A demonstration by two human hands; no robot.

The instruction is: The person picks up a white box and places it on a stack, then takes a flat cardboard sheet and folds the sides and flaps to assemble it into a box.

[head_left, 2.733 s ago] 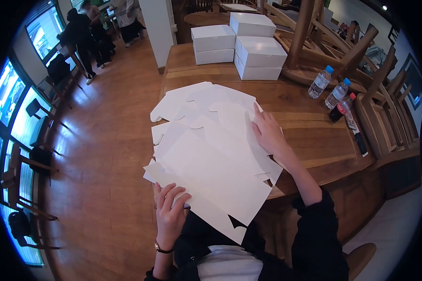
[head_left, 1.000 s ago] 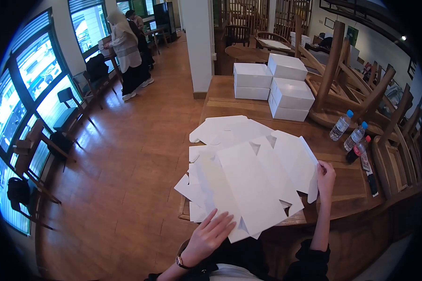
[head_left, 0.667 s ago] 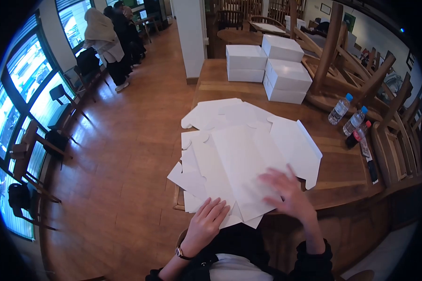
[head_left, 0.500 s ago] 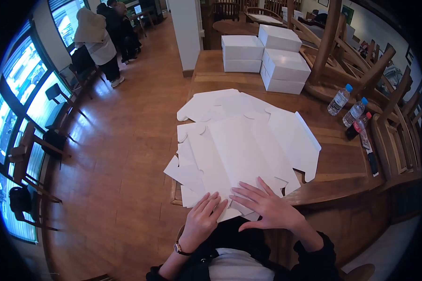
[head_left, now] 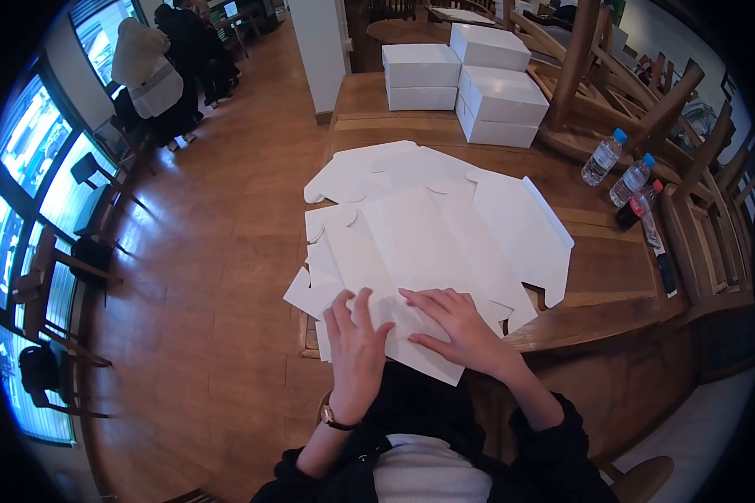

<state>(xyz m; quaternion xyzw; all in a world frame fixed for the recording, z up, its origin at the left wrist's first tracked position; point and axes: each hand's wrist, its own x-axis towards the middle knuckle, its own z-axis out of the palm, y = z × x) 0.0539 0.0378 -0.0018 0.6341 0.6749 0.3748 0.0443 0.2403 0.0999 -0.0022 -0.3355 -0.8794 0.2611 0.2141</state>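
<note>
Several flat white cardboard blanks with cut flaps and fold lines lie overlapping on the wooden table. My left hand is over the near left part of the top blank, its fingers apart and bent, with nothing held. To its right, my right hand rests at the near part of the same blank, fingers stretched forward and thumb apart. A near flap of the blank sticks out towards me between and below the hands.
Closed white boxes are stacked at the table's far side. Two clear bottles and a dark bottle with a red cap stand at the right, beside upturned wooden chairs. People are at the far left.
Both hands have moved forward over the blank, and the left fingers have spread. The near flap now shows more. The whole view has shifted slightly.
</note>
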